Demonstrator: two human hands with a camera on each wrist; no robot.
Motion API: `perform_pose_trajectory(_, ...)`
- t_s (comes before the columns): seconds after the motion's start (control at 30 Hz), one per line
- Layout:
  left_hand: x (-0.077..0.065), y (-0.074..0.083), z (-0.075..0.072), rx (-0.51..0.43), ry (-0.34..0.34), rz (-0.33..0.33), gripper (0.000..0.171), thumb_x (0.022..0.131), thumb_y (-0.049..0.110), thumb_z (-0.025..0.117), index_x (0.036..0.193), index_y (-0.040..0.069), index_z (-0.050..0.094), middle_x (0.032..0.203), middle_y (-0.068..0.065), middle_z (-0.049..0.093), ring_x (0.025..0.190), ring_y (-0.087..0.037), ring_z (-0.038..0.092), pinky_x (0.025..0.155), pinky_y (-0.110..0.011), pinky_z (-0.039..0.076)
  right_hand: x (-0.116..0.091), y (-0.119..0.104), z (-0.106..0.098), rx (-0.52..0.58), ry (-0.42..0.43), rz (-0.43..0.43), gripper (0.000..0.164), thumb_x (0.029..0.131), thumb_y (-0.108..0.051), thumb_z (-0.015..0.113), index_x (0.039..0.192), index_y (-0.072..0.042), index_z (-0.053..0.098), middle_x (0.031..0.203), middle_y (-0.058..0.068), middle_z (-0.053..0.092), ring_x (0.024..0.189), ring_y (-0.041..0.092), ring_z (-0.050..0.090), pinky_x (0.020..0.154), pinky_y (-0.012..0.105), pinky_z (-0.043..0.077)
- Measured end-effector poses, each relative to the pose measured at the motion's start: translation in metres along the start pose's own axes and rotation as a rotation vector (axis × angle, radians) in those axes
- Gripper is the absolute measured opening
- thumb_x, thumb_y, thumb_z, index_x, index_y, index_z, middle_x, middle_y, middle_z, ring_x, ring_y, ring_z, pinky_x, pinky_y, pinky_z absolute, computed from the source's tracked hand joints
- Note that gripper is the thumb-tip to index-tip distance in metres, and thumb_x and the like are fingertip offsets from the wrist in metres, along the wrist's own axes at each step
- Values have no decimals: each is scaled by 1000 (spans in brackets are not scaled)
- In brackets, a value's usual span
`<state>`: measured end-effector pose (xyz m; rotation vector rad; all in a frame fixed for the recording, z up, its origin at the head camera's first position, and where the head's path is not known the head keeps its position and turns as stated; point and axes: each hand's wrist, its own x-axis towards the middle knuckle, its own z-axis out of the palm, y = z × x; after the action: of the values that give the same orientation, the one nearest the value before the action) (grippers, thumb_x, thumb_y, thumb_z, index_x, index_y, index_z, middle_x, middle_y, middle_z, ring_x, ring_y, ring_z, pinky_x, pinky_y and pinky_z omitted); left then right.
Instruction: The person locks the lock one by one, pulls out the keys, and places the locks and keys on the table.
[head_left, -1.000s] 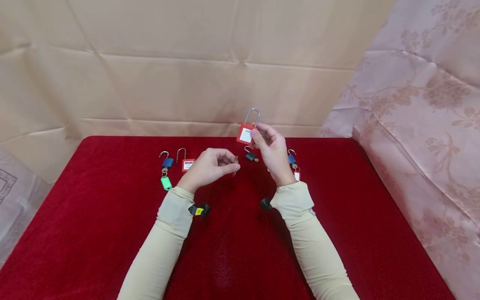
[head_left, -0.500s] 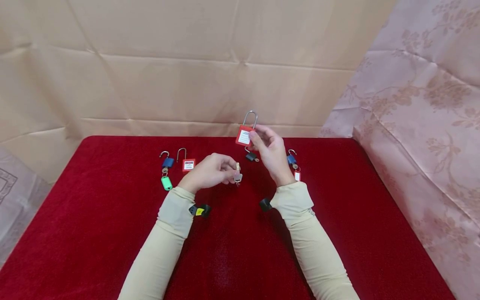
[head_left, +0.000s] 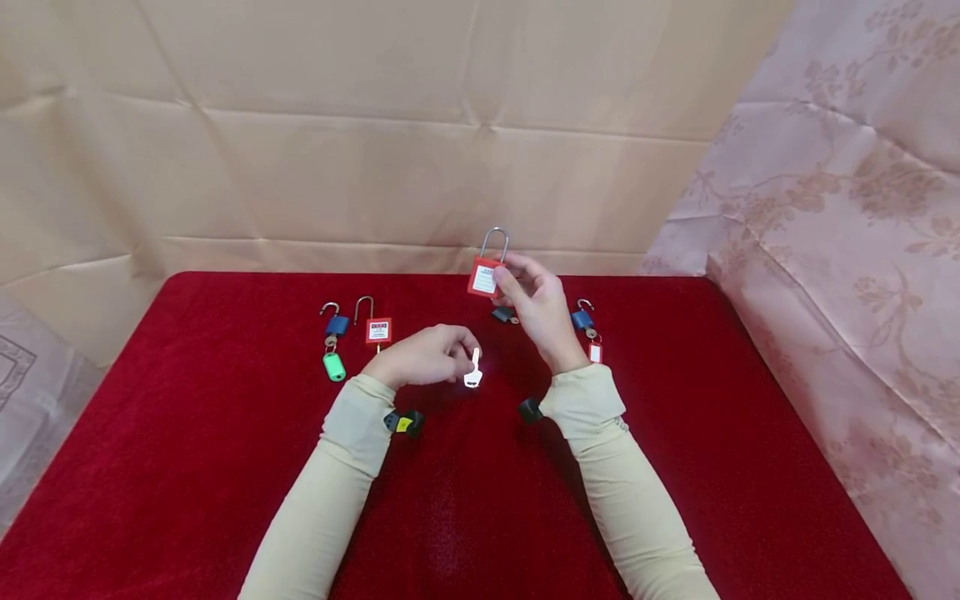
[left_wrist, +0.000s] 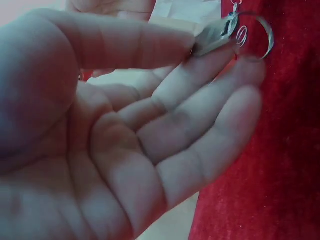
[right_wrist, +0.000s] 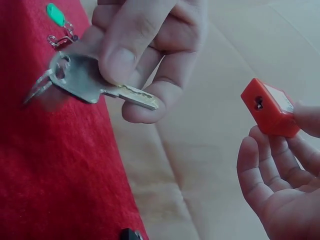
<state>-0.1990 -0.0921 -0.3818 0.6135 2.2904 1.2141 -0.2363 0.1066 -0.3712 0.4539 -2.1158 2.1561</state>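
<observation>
My left hand [head_left: 426, 358] pinches a metal key [right_wrist: 82, 77] between thumb and fingers. In the right wrist view the key's notched blade points toward the lower right, and a ring trails from its head; the ring [left_wrist: 271, 37] also shows in the left wrist view. My right hand [head_left: 546, 317] grips a red padlock [head_left: 483, 277] by its side, thumb over the white label. Its long shackle stands upward and looks seated at both ends. The keyhole [right_wrist: 259, 102] in the padlock's underside faces the right wrist camera. Key and padlock are apart.
On the red-covered table [head_left: 450, 517] lie a blue padlock [head_left: 337, 325] with a green tag [head_left: 333, 367], an unlocked red padlock [head_left: 378, 330], a partly hidden black padlock [head_left: 502, 314] and another blue padlock [head_left: 581, 320] with a red tag [head_left: 596, 352]. A beige cloth [head_left: 375, 167] hangs behind.
The left hand has lowered toward me, and the key in it has swung into plain sight, its face now catching bright light. The red padlock has shifted slightly left and down with the right hand.
</observation>
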Motion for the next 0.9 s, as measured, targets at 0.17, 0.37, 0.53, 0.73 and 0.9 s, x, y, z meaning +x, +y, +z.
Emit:
perform_pose_trajectory(0.17,3,-5,5,-111,-84,-1,14,94,2,56,107,-3,60,85,-12,70,78,-29,71,71,-35,59,1,1,2,3,2,26,38,99,-11,66,132,6,59,107,11,66,81,18,65,75,31,58)
perform_pose_trajectory(0.37,5,-9,6,-90,-95,-4,16,92,-1,54,106,-5,61,81,-11,69,75,-25,70,69,-34,58,1,2,3,3,0,52,37,99,-10,66,132,7,59,106,13,66,78,22,64,75,33,58)
perform_pose_trajectory(0.53,5,-11,6,-49,-87,-8,15,93,0,55,105,-2,62,81,-9,69,75,-25,70,69,-34,57,1,2,3,-11,-7,63,37,99,-11,66,132,6,59,106,13,66,79,18,64,75,32,58)
perform_pose_trajectory(0.73,7,-14,8,21,-61,-48,14,93,1,56,105,-1,63,77,-8,68,70,-19,65,66,-30,53,1,3,3,-3,-15,68,39,99,-10,65,133,8,58,104,11,65,78,16,64,73,30,58)
perform_pose_trajectory(0.9,8,-16,9,82,-37,-55,13,92,-1,57,102,0,64,73,-7,66,66,-16,60,64,-29,50,0,1,5,-7,-22,61,39,99,-9,65,133,9,58,103,11,65,77,16,64,73,31,59)
